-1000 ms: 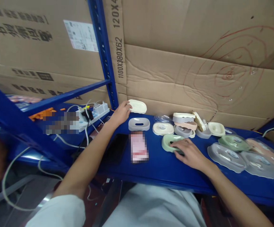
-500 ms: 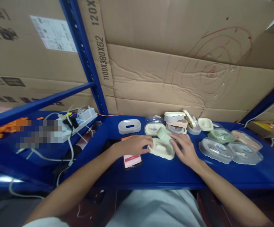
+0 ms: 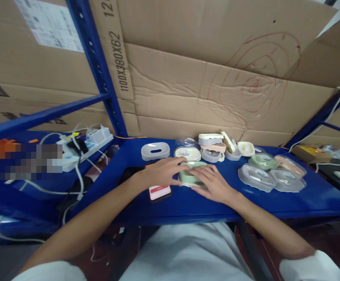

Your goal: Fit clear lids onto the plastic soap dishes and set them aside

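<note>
A pale green plastic box part (image 3: 189,176) lies over a cream tray-like base (image 3: 184,185), whose front edge shows beneath it. My left hand (image 3: 164,171) holds the left end of the green part between curved fingers and thumb. Across its top and right side rest the fingers of my right hand (image 3: 213,182), which hide much of it. Just behind is a cream oval piece (image 3: 187,153) with a clear window. A phone (image 3: 160,192) with a pink and red screen lies partly under my left hand.
A grey slotted oval piece (image 3: 155,151) stands at the back left. Stacked cream, grey and peach parts (image 3: 212,147) are at the back. Several clear-lidded boxes (image 3: 256,177) sit to the right. A power strip (image 3: 99,138) with cables is left, beside a blue shelf post (image 3: 95,58).
The green part, tilted over the cream base before, now lies flatter on it and covers most of it. My right hand has moved left over the green part. The camera view has shifted slightly.
</note>
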`<state>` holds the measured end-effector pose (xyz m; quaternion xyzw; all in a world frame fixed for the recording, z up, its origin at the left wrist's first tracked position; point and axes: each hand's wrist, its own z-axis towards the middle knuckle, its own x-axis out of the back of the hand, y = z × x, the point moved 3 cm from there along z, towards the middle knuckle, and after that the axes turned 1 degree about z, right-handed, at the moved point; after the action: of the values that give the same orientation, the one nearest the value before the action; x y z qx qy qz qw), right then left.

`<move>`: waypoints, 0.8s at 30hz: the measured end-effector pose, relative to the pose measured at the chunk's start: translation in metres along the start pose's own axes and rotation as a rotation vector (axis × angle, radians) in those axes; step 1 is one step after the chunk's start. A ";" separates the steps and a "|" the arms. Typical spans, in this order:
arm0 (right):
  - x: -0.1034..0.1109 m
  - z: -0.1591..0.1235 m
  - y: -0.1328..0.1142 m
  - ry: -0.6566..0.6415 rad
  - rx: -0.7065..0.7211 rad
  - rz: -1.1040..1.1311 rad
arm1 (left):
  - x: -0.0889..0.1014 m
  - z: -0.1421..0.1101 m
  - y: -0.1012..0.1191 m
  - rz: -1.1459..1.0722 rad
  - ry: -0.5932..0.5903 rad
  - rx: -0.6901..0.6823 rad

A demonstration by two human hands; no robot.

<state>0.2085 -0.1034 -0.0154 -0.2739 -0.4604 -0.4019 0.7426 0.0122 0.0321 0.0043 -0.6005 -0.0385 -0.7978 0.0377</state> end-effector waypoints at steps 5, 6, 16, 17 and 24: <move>-0.006 -0.007 0.000 -0.061 0.022 -0.163 | -0.011 0.000 0.000 -0.042 -0.020 0.005; -0.007 -0.008 -0.001 -0.059 0.031 -0.186 | -0.012 0.000 0.000 -0.044 -0.016 0.006; 0.025 0.088 0.052 -0.235 -0.178 -0.171 | -0.013 0.001 0.002 -0.047 -0.014 0.003; 0.025 0.110 0.063 -0.244 -0.213 -0.181 | -0.013 0.001 0.002 -0.044 -0.009 0.010; -0.017 0.205 0.112 -0.441 -0.487 -0.136 | -0.011 0.002 0.002 -0.054 -0.032 -0.003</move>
<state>0.2043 0.1206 0.0522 -0.4922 -0.5176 -0.4797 0.5096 0.0175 0.0300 -0.0056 -0.6122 -0.0543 -0.7887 0.0146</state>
